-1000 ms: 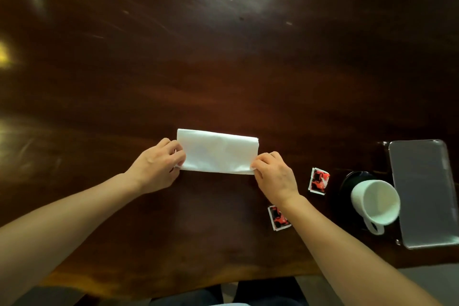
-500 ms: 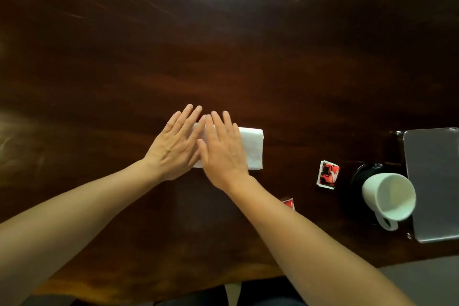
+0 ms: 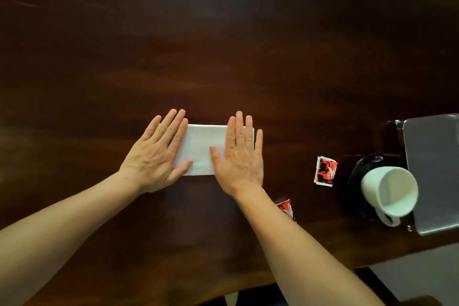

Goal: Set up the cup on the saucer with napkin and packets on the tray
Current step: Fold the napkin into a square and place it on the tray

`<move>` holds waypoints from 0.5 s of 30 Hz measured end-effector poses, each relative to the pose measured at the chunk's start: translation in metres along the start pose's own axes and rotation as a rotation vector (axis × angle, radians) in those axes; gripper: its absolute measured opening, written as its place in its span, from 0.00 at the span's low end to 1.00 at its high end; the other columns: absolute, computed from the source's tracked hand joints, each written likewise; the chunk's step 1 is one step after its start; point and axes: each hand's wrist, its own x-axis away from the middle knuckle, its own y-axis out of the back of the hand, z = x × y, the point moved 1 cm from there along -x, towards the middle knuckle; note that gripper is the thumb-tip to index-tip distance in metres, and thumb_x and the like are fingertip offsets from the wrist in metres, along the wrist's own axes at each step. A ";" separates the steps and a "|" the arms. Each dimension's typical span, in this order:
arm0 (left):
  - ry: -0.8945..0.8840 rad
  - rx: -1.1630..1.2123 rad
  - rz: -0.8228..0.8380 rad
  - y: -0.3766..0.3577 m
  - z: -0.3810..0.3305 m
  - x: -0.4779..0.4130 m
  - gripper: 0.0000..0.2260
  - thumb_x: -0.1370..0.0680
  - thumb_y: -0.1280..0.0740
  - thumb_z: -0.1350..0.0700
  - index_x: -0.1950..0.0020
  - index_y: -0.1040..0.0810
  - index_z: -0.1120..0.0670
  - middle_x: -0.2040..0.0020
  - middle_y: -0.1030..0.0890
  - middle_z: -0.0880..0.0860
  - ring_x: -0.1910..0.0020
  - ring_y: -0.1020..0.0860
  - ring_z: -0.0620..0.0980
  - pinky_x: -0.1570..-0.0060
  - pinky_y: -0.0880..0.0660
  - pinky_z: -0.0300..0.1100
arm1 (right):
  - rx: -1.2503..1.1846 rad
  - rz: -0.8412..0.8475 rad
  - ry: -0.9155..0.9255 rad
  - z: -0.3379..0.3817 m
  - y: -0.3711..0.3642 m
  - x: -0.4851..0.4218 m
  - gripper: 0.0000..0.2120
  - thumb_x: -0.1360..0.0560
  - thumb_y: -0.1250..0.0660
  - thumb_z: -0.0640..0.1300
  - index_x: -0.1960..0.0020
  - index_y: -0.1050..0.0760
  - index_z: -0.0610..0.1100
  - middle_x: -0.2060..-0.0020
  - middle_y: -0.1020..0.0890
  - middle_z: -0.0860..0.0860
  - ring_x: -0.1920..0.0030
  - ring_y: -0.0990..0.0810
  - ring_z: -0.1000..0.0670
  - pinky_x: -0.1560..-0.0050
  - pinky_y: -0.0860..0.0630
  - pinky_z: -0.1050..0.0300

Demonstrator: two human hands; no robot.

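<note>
Pressing the folded white paper napkin (image 3: pixel 201 149) flat, the left hand (image 3: pixel 156 156) and right hand (image 3: pixel 239 156) lie apart with straight fingers, likely to set its crease. The white ceramic cup (image 3: pixel 390 191) stands on the black saucer (image 3: pixel 357 174), beside the grey metal tray (image 3: pixel 434 169).

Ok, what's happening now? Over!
Left hand and right hand open, flat on folded napkin. Cup on saucer beside tray, not on it. Two packets loose on table, nothing blocking.
</note>
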 end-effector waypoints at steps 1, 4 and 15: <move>0.001 -0.002 -0.006 0.000 0.000 0.000 0.39 0.20 0.53 0.35 0.20 0.51 0.63 0.19 0.52 0.62 0.19 0.53 0.59 0.21 0.50 0.57 | 0.007 0.002 -0.007 -0.006 0.000 0.001 0.37 0.19 0.56 0.62 0.20 0.65 0.43 0.19 0.62 0.46 0.21 0.66 0.44 0.22 0.62 0.41; 0.002 -0.010 -0.011 0.001 0.000 0.000 0.39 0.20 0.53 0.35 0.20 0.53 0.63 0.19 0.53 0.62 0.19 0.54 0.59 0.21 0.51 0.57 | 0.025 0.017 -0.005 -0.020 0.001 0.003 0.36 0.19 0.58 0.62 0.20 0.66 0.44 0.20 0.64 0.48 0.21 0.67 0.45 0.22 0.62 0.41; 0.076 0.016 0.035 0.000 -0.006 0.019 0.40 0.20 0.60 0.33 0.20 0.60 0.63 0.19 0.59 0.62 0.19 0.61 0.57 0.21 0.55 0.54 | 0.090 0.070 0.118 -0.035 0.008 0.003 0.34 0.19 0.63 0.64 0.23 0.73 0.47 0.22 0.70 0.51 0.23 0.72 0.45 0.23 0.66 0.40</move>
